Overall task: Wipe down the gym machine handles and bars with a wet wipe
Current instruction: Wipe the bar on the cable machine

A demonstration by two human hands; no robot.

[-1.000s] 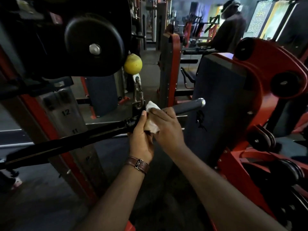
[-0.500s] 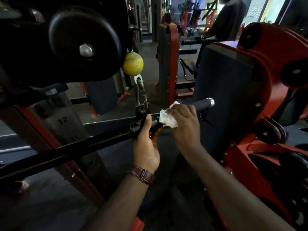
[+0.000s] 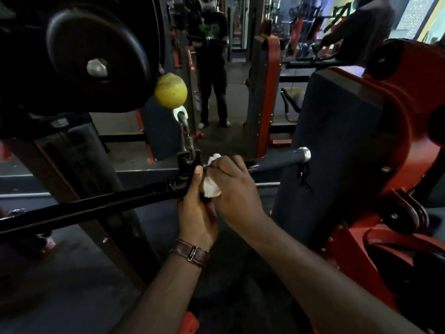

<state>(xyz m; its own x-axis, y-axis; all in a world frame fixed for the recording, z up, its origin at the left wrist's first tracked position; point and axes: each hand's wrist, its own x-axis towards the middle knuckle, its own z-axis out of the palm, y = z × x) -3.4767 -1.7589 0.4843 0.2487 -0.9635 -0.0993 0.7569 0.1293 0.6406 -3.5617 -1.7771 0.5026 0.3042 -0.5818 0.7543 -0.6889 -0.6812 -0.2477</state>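
While the left hand (image 3: 196, 210) grips the bar (image 3: 96, 208), the right hand (image 3: 237, 189) apparently curls round the bunched wipe (image 3: 211, 186) against it.

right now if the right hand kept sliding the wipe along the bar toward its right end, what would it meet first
Probably nothing before the end: the right hand, holding the wipe, has bare grip up to the bar's chrome cap. The padded seat back sits close behind there; depth is unclear.

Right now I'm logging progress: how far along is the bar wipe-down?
Nothing looks visibly finished. In hand: right hand presses the wipe on the bar near its centre clip, left hand steadying. Left: the grip and long black left stretch.
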